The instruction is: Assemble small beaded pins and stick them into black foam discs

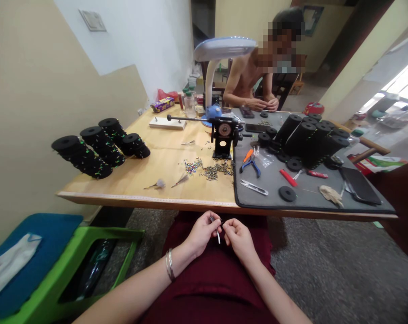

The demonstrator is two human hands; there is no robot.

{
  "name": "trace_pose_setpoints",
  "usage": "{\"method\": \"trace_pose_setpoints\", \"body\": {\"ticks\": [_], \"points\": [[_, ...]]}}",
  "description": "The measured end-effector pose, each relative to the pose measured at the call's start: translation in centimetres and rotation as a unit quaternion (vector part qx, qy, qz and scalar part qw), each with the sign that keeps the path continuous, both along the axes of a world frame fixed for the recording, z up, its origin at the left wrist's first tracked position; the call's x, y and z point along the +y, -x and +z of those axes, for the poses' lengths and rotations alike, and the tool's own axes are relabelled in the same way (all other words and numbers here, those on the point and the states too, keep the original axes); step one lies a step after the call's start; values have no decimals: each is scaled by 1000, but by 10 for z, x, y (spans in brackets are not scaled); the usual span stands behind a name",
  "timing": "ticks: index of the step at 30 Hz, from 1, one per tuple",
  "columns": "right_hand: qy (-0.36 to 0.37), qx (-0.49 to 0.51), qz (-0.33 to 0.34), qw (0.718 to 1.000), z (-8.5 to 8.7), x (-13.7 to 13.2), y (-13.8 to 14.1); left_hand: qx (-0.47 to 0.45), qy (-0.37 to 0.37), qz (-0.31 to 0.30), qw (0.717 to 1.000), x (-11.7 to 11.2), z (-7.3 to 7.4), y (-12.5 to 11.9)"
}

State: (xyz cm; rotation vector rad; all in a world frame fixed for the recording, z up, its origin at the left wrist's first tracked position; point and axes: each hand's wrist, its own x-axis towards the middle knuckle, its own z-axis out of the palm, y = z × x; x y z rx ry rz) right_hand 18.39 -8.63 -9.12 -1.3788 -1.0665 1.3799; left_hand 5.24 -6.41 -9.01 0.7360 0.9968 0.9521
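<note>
Black discs, stacked and leaning (101, 150), at the bench's (163, 164) left; further stacks (303, 140) on the grey mat (268, 198). Hands over lap, short of bench edge. Left hand (204, 230) pinches a small white-ended piece (219, 237); right hand (239, 237) close beside, fingertips together, grip unclear. Rod-armed black device (222, 140) and lamp (224, 48) stand between wearer and co-worker (241, 76). Pliers (254, 167), snips (254, 187) nearer.

"What's on the table (123, 184)?"
"A gray mat (271, 173), a lamp (210, 81), and piles of black rings (104, 148) on the left."
"And near the middle?"
"Tiny beads (192, 166) beside shiny metal bits (215, 172)."
</note>
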Motion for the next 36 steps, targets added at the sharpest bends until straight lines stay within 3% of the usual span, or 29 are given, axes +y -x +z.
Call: {"method": "trace_pose_setpoints", "body": {"ticks": [7,13,19,36], "points": [[11,27,-7,1000,2,-1,-2,-149,115,-85,978,3,-1,8],[7,17,8,1000,3,-3,-2,-245,178,-100,948,7,-5,13],[9,-6,43,999,0,-7,-1,-244,189,-101,946,8,-7,16],[16,-7,61,998,-2,-6,-1,-211,169,-117,956,8,-11,16]]}}
